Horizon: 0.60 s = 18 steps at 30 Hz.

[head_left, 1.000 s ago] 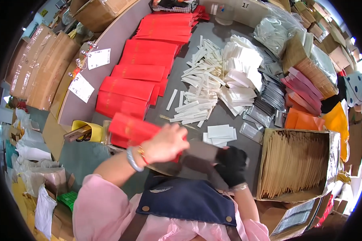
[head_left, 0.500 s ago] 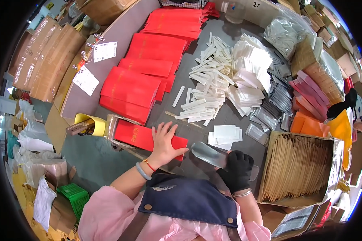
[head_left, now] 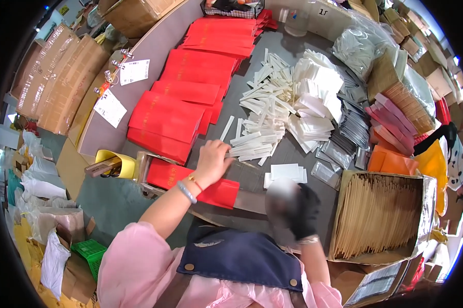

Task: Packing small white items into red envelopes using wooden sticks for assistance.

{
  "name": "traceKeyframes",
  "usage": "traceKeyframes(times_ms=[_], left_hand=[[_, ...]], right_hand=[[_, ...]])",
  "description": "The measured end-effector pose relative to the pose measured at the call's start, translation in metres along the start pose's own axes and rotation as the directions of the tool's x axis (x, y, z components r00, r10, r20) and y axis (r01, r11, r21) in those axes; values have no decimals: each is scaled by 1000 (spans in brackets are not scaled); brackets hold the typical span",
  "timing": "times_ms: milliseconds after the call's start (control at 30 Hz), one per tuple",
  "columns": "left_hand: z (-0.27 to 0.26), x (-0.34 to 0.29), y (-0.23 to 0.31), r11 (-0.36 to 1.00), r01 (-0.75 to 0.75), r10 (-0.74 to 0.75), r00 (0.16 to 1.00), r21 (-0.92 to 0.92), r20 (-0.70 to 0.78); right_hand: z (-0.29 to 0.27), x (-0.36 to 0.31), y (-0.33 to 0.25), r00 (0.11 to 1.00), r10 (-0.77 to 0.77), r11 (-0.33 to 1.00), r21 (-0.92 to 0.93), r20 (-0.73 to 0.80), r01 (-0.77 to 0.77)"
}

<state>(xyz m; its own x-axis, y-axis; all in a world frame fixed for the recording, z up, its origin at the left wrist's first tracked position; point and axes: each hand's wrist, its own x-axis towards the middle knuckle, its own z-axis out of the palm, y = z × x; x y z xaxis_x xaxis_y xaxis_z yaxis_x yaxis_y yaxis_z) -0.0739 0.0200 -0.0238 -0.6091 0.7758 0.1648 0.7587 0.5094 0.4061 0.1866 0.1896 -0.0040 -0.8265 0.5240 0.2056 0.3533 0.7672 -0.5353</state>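
My left hand [head_left: 213, 163] is bare, with a red cord and a pale bangle at the wrist. Its fingers are bent and apart from the thumb, beside the near ends of loose white paper strips [head_left: 254, 141]. Below it a red paper envelope [head_left: 218, 194] lies at the table's near edge, partly covered by my forearm. My right hand [head_left: 304, 211], in a black glove, is smeared by motion. A clear, glossy plastic piece [head_left: 280, 197] is in its grip, also blurred. Small white cards [head_left: 288, 172] lie just beyond that hand.
Stacks of red envelopes [head_left: 162, 120] line the left side. White paper bundles [head_left: 318, 77] and clear packets [head_left: 352, 123] spread across the middle and right. A carton of tan sheets [head_left: 380, 215] stands at right; a yellow holder [head_left: 121, 165] sits at the left edge.
My left hand has lifted off the red envelope and moved up toward the white strips. My right hand has swung the plastic piece slightly, and both are now blurred.
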Motion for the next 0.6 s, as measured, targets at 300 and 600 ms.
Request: traceKeyframes(times_ms=[300, 600], left_hand=[[5, 10, 21, 969, -51, 82, 989, -243, 121], [56, 28, 96, 987, -137, 152, 961, -80, 233]], right_hand=[[-141, -124, 171, 668, 529, 667, -230, -524, -709], [-145, -124, 196, 740, 569, 664, -330, -359, -671]])
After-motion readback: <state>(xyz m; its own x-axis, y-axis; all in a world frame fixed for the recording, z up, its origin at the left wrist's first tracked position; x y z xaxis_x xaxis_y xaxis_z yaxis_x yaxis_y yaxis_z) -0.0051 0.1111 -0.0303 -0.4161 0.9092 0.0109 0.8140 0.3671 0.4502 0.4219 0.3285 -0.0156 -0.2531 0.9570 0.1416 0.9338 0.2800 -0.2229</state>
